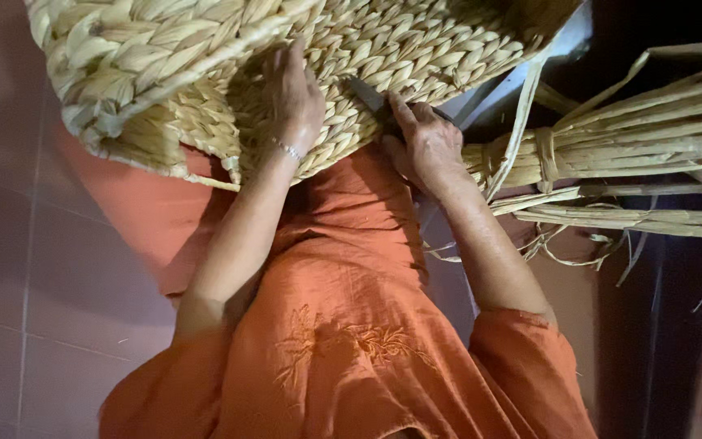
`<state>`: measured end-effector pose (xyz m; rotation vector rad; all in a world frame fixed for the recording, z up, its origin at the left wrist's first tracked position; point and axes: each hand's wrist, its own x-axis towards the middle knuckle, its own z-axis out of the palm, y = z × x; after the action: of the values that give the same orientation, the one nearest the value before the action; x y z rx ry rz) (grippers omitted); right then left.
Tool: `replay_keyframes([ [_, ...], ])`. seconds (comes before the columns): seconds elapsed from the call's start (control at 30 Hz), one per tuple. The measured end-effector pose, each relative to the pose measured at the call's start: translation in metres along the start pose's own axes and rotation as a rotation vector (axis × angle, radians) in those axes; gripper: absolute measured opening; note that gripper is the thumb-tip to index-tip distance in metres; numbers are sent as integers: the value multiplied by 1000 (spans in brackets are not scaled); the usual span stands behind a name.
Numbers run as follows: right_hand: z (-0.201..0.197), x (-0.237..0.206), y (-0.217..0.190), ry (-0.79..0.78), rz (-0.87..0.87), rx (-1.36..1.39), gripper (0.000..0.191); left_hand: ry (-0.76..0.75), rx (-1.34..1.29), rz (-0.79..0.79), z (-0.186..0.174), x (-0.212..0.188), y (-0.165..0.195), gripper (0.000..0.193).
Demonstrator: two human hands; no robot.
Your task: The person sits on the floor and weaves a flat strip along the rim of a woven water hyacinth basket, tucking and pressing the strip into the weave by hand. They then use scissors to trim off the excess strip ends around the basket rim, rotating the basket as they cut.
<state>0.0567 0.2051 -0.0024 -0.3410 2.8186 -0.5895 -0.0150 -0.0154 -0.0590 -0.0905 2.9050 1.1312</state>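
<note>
Now left hand (292,97) pressing flat, fingers spread, on woven basket (205,73) lying over lap; right hand (426,142) gripping blade (367,93) against weave. Best keeping basket steady, cutting away from fingers. Straw bundle (627,138) lying right.

A big woven basket (205,65) of pale straw-coloured braided fibre is held tipped over the lap, its thick plaited rim seen at the upper left. A dark blade-like tool (367,96) is pressed flat against the weave near its lower edge. A tied bundle of dried reeds (627,154) is laid just beside it, to the right.
</note>
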Motion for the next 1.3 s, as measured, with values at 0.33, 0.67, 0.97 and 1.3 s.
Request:
replay_keyframes([
  [0.33, -20, 15, 8, -356, 134, -10, 83, 203, -200, 32, 5, 10, 16, 9],
  [0.67, -11, 54, -2, -174, -95, -227, 80, 315, -633, -155, 6, 1, 9, 7],
  [0.97, -10, 67, -29, -343, -112, -228, 79, 367, -635, -69, 6, -7, 8, 5],
  [1.3, 17, 72, -9, -507, -329, -604, 41, 336, -570, -103, 9, -7, 7, 5],
])
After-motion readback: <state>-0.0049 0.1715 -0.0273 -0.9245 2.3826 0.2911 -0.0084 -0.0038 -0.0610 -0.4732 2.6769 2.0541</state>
